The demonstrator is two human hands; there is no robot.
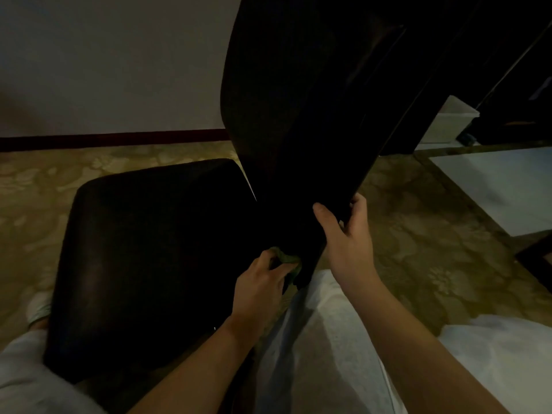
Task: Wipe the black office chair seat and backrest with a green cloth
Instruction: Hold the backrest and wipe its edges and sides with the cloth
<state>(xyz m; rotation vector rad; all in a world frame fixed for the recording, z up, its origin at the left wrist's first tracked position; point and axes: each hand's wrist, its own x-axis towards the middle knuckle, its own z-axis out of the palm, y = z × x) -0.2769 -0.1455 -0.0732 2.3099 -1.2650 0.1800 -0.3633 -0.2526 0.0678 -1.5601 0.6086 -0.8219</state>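
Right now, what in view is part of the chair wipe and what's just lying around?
Job: green cloth, gripped by the left hand; backrest, held at its edge by the right hand; seat.
Lying about: white box behind the chair; patterned carpet.

seat (143, 249) left, backrest (292, 115) right; cloth (284, 259) at junction between them; box (448, 121) behind backrest, far right

Green cloth (285, 259) mostly hidden under left hand (260, 283); backrest (298, 100) top cropped.
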